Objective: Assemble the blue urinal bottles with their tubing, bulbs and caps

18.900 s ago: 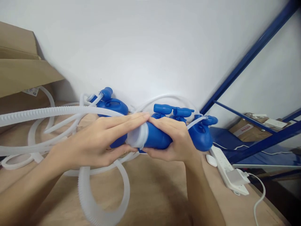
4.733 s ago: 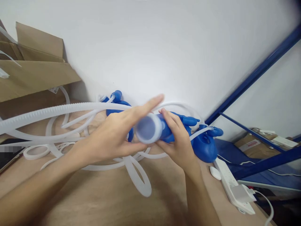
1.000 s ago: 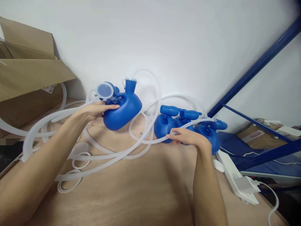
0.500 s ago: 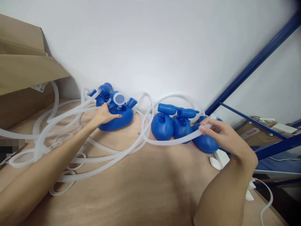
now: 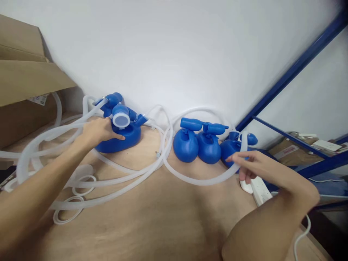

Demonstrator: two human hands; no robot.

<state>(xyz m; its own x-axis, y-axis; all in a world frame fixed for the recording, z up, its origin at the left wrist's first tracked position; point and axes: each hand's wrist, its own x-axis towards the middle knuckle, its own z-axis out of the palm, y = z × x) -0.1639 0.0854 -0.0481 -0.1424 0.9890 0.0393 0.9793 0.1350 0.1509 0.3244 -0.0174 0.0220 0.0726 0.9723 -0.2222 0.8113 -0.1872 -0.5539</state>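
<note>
"Gripping what, that left hand (image 5: 98,131)?"

"A blue bottle (image 5: 125,139), lying right under its thumb; the other fingers are hiding behind, presumably steadying it."

"And the right hand (image 5: 252,162)?"

"Its fingers are curling in front of a white hose (image 5: 209,181); whether they're pinching it, perhaps guiding its bend, I can't tell."

Hands, mine: left hand (image 5: 98,130) and right hand (image 5: 251,162), two. Blue bottles (image 5: 185,146): five, one mostly hidden. Blue nozzles (image 5: 191,124): five. White tubes (image 5: 197,181): several, too tangled for me to count. Cardboard boxes (image 5: 27,79): two. Power strip (image 5: 261,191): one. Blue rack (image 5: 292,73): one.
</note>
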